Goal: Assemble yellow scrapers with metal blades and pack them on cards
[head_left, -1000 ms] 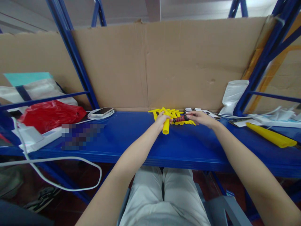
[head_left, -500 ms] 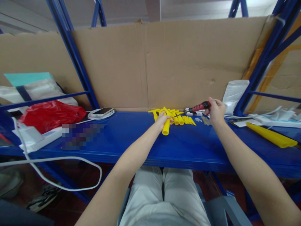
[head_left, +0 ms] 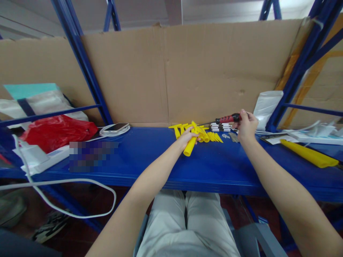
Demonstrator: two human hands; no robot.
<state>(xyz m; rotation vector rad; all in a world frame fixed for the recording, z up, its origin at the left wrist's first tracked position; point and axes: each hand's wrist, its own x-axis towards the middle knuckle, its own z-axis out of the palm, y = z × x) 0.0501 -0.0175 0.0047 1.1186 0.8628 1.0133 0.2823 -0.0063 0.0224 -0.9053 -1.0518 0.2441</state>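
Observation:
My left hand (head_left: pixel 188 137) is closed around a yellow plastic tube-shaped handle (head_left: pixel 190 147), its open end tilted down toward me. In my right hand (head_left: pixel 247 125) is a screwdriver (head_left: pixel 227 118) with a red and black grip, gripped at the rear of the handle. Its thin shaft points left and reaches the upper part of the yellow piece; whether the tip touches a screw is too small to tell. Behind my left hand lie several more yellow handles (head_left: pixel 175 129). Small flat yellow wedges (head_left: pixel 215 137) lie in a row to their right.
Black-and-white bundles (head_left: pixel 220 127), tiny metal bits (head_left: pixel 225 136) and a small clear bag (head_left: pixel 234 137) lie near my right hand. Cardboard (head_left: pixel 209 71) walls the back. At left are a phone (head_left: pixel 119 126) on a coiled cable and a red bag (head_left: pixel 60 132); at right, a long yellow piece (head_left: pixel 308 153).
The yellow handle has tilted, its upper end swinging right and its lower end slightly left. The screwdriver has risen, its shaft now nearer level and meeting the handle higher up.

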